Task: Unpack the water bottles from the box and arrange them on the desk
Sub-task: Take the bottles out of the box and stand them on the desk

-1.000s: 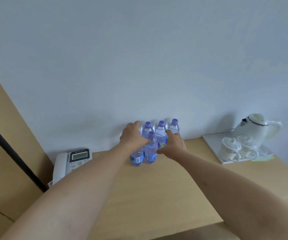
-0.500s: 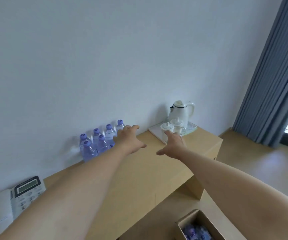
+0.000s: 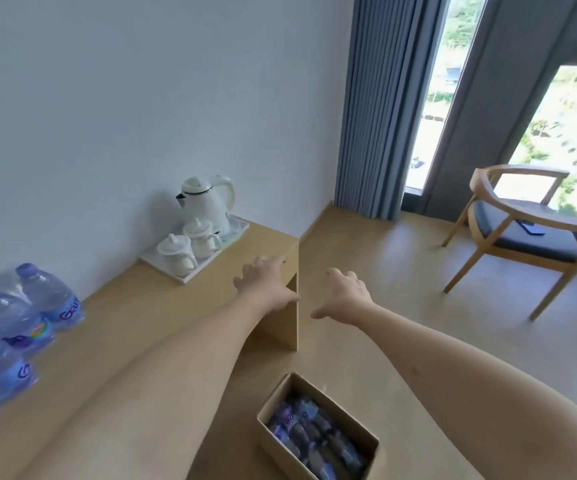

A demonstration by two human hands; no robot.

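Several clear water bottles (image 3: pixel 20 327) with blue caps and labels stand grouped on the light wooden desk (image 3: pixel 162 306) at the far left, against the wall. A cardboard box (image 3: pixel 318 434) sits open on the floor below the desk's front, with more bottles lying inside. My left hand (image 3: pixel 262 282) hovers over the desk's right end, fingers spread, holding nothing. My right hand (image 3: pixel 344 294) is out past the desk's edge above the floor, also spread and empty. Both hands are far from the bottles and above the box.
A white tray (image 3: pixel 183 275) at the desk's right back holds a white kettle (image 3: pixel 207 206) and two lidded cups. A wooden armchair (image 3: pixel 519 233) with a dark cushion stands on the floor at the right. Grey curtains (image 3: pixel 380 105) hang by the window.
Both hands let go of the bottles on the desk and swung right with my view. The kettle, chair and box on the floor came into sight.
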